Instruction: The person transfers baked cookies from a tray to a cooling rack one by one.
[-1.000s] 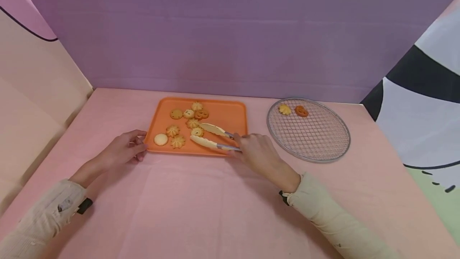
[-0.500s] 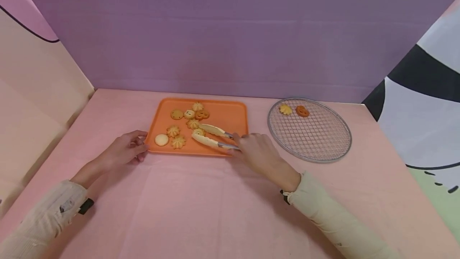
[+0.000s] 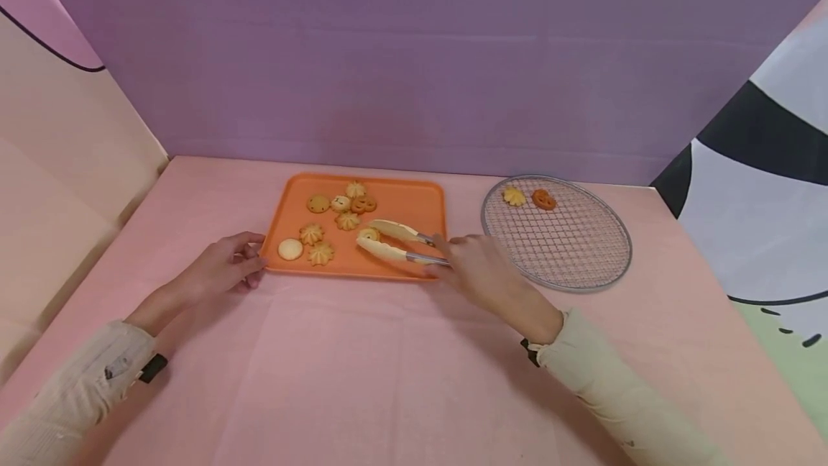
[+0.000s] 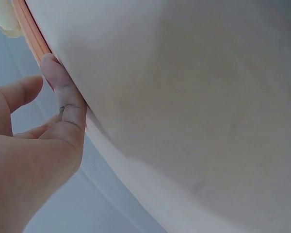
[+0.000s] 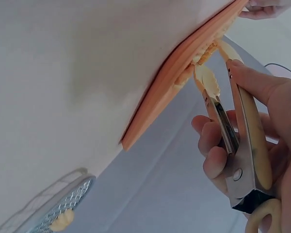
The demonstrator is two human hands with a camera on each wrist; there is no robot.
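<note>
My right hand [image 3: 481, 268] grips a pair of tongs [image 3: 388, 249] with metal arms and cream scalloped tips. The tips stand on both sides of a round ring-patterned cookie [image 3: 369, 234] on the orange tray [image 3: 414, 200]; whether they press on it I cannot tell. My left hand [image 3: 229, 265] touches the tray's left edge near its front corner, the fingers [image 4: 63, 82] beside the rim. On the tray lie several other cookies: a plain round one [image 3: 290, 249], flower-shaped ones [image 3: 320, 254], a speckled one [image 3: 318, 204] and a pretzel-shaped one [image 3: 364, 204].
A round wire mesh rack [image 3: 563, 250] with a grey rim lies to the right of the tray. Near its far edge are a yellow flower-shaped cookie [image 3: 514, 196] and a brown pretzel-shaped one [image 3: 543, 199]. A purple panel [image 3: 414, 70] stands behind the pink tabletop [image 3: 362, 365].
The right hand and tongs have moved a little to the right, and the ring-patterned cookie has shifted right with them, away from the flower-shaped cookie. The left hand stays at the tray edge.
</note>
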